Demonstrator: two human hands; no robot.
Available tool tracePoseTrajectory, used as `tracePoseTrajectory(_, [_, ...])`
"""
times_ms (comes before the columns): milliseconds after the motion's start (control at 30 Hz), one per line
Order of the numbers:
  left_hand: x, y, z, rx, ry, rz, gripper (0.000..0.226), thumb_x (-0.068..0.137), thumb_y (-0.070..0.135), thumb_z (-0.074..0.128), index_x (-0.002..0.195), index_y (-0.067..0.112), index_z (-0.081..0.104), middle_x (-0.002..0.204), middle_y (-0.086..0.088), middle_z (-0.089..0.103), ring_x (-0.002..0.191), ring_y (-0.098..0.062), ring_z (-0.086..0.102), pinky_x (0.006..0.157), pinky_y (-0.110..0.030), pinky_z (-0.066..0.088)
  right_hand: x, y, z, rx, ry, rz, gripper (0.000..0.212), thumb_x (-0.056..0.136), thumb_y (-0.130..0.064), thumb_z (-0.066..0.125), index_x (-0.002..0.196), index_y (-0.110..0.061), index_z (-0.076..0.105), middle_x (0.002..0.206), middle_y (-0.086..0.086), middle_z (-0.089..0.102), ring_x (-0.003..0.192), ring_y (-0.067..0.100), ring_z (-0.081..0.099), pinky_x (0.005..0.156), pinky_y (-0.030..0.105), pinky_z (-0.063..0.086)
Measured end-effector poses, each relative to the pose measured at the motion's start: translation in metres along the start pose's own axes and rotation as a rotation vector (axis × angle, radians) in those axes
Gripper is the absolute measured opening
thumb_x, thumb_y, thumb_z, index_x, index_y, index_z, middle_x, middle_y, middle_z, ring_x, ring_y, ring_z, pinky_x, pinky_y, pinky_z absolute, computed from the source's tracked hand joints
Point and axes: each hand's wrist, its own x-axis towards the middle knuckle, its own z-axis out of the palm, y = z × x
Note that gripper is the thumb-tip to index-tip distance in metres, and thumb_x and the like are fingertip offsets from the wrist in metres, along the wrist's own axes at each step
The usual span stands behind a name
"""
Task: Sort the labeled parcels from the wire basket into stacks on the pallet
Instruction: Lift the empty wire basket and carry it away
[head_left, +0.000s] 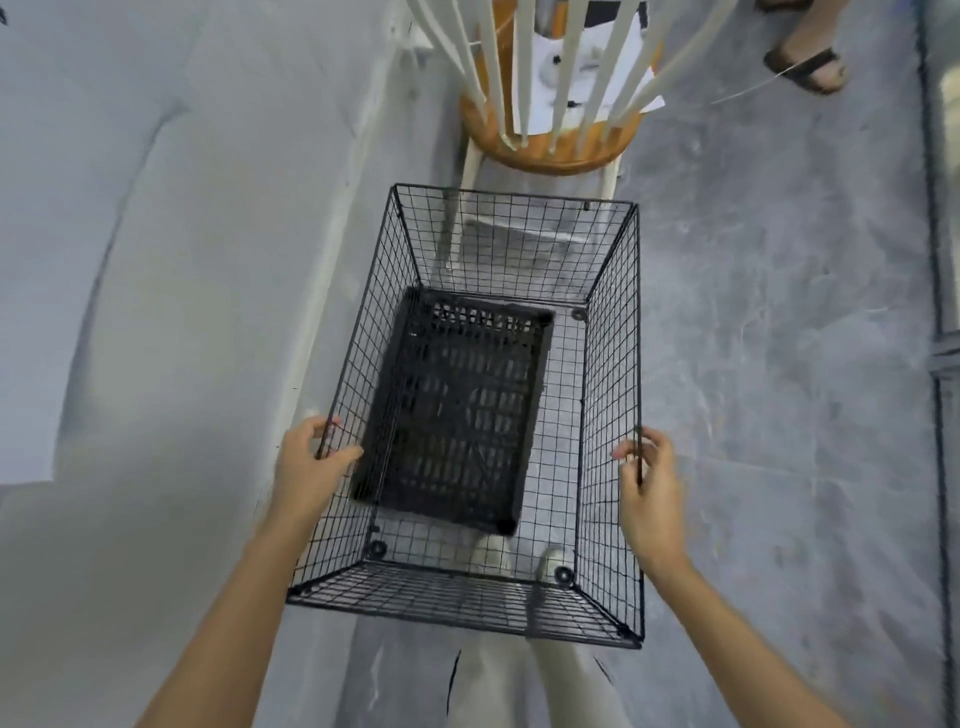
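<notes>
A black wire basket (610, 395) is held up in front of me, its open top facing the camera. My left hand (306, 465) grips the top rim of its left wall. On the right wall's rim, my right hand (647, 480) is closed around the wire. Inside lies a black slotted plastic crate (462, 415), upright and tilted slightly, with nothing visible in it. No labeled parcels and no pallet are in view.
A wooden chair (550, 150) with white spindles stands just beyond the basket, with white paper (540, 62) on its seat. A grey wall (156, 260) runs along the left. Another person's sandaled foot (808, 67) is at the top right. Grey concrete floor (779, 338) lies to the right.
</notes>
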Motion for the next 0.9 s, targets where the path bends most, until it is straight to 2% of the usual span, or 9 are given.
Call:
tracePoseTrajectory(100, [0.018,-0.011,0.002,0.028,0.021,-0.019,0.038,0.087,0.019,0.071,0.122,0.021,0.058,0.120,-0.004,0.051,0.099,-0.019,0.056,0.092,-0.046,0.051,0.011,0.012,0.027,-0.007,0.009,0.001,0.035,0.100,0.004,0.040,0.130,-0.014,0.039,0.098,-0.008,0.060,0.047,0.004,0.041,0.043,0.016,0.031])
tracePoseTrajectory(200, [0.035,-0.020,0.001,0.035,0.013,-0.045,0.042,0.085,0.023,0.073,0.124,0.022,0.057,0.118,-0.008,0.053,0.098,-0.022,0.058,0.091,-0.044,0.052,0.018,0.021,0.046,-0.027,0.014,0.000,0.035,0.099,0.004,0.040,0.131,-0.011,0.039,0.099,-0.007,0.062,0.045,0.005,0.041,0.044,0.015,0.030])
tracePoseTrajectory(367, [0.054,-0.022,0.005,0.029,0.032,-0.044,0.036,0.084,0.016,0.073,0.116,0.021,0.057,0.114,-0.004,0.048,0.100,-0.022,0.056,0.092,-0.043,0.051,0.027,0.026,0.065,-0.023,0.029,-0.003,0.038,0.098,0.005,0.039,0.132,-0.011,0.038,0.102,-0.004,0.062,0.044,0.005,0.040,0.043,0.017,0.029])
tracePoseTrajectory(533, [0.062,-0.024,0.003,0.002,0.033,-0.086,0.064,0.086,0.019,0.073,0.143,0.014,0.045,0.132,-0.002,0.046,0.123,-0.020,0.048,0.105,-0.041,0.041,0.026,0.023,0.077,-0.005,0.042,-0.003,0.037,0.099,0.006,0.039,0.133,-0.009,0.038,0.101,-0.004,0.062,0.042,0.006,0.038,0.040,0.016,0.028])
tracePoseTrajectory(667, [0.056,-0.030,0.005,0.005,0.033,-0.079,0.065,0.085,0.018,0.074,0.143,0.016,0.044,0.137,0.000,0.047,0.131,-0.021,0.044,0.104,-0.039,0.038,0.022,0.027,0.080,-0.007,0.045,0.013,0.037,0.099,0.005,0.038,0.133,-0.008,0.037,0.102,0.000,0.062,0.042,0.006,0.037,0.039,0.015,0.028])
tracePoseTrajectory(800, [0.047,-0.034,0.010,0.018,0.060,-0.052,0.071,0.085,0.014,0.073,0.147,0.018,0.039,0.147,-0.001,0.045,0.135,-0.020,0.041,0.111,-0.043,0.037,0.019,0.033,0.081,-0.041,0.051,0.002,0.039,0.099,0.006,0.037,0.136,-0.007,0.036,0.104,0.001,0.061,0.043,0.006,0.038,0.040,0.016,0.028])
tracePoseTrajectory(900, [0.043,-0.036,0.011,0.036,0.110,-0.036,0.072,0.085,0.011,0.073,0.147,0.018,0.039,0.149,-0.002,0.043,0.138,-0.020,0.040,0.114,-0.042,0.035,0.017,0.038,0.085,-0.101,0.048,0.001,0.040,0.099,0.005,0.039,0.137,-0.008,0.035,0.104,-0.001,0.062,0.044,0.006,0.042,0.041,0.015,0.030])
